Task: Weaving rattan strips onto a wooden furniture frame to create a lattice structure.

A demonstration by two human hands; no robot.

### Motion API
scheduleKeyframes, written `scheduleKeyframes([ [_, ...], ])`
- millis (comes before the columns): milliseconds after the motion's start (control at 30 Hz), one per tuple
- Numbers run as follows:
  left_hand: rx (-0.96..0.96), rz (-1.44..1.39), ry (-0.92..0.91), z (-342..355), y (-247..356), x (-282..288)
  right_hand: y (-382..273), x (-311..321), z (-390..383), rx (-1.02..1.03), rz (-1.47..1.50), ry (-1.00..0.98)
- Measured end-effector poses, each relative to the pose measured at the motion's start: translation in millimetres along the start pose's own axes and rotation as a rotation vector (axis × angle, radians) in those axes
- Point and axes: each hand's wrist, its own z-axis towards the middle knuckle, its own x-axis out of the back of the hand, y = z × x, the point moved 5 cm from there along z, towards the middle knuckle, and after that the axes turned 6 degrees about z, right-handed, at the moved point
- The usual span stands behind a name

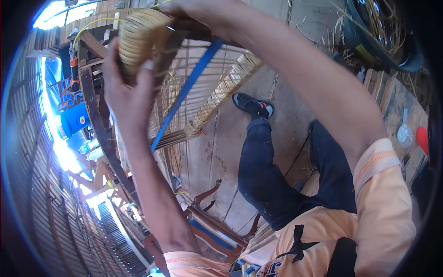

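Note:
A woven rattan frame (221, 87) stands in front of me, its corner and rail bound in pale yellow cane. My left hand (129, 87) grips the thick cane-wrapped end (140, 34) at the upper left, thumb on one side and fingers on the other. Across the top reaches my right hand (198, 11), close beside that wrapped end. Its fingers are blurred and partly cut off by the picture's edge. Near both hands shows a thin yellow cane strand (94, 21). Slanting across the frame's open strands is a blue strip (187, 90).
A dark tub (392, 64) holding loose cane strands sits at the upper right. Beneath it lie a clear scoop-like item (405, 134) and a red object (422, 138). A carved wooden chair (214, 226) is near my legs. Slatted bamboo walling (37, 184) lines the left.

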Motion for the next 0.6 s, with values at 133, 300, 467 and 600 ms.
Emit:
scheduleKeyframes([
  [133, -0.143, 0.171, 0.008, -65.3, 53.8, 10.3, -28.9, 9.1, -101.4, -0.042, -0.505, 0.047],
  [300, -0.059, 0.147, -0.123, -162.7, 126.1, 15.7, -55.3, 29.3, -222.6, -0.007, -0.915, -0.053],
  [467, 0.203, 0.078, -0.360, -205.5, 167.4, -0.2, -57.4, 53.8, -287.0, -0.153, -0.805, -0.014],
  [600, 0.210, 0.054, -0.397, -247.0, 190.5, -13.8, -48.7, 74.6, -329.9, -0.370, -0.589, 0.121],
])
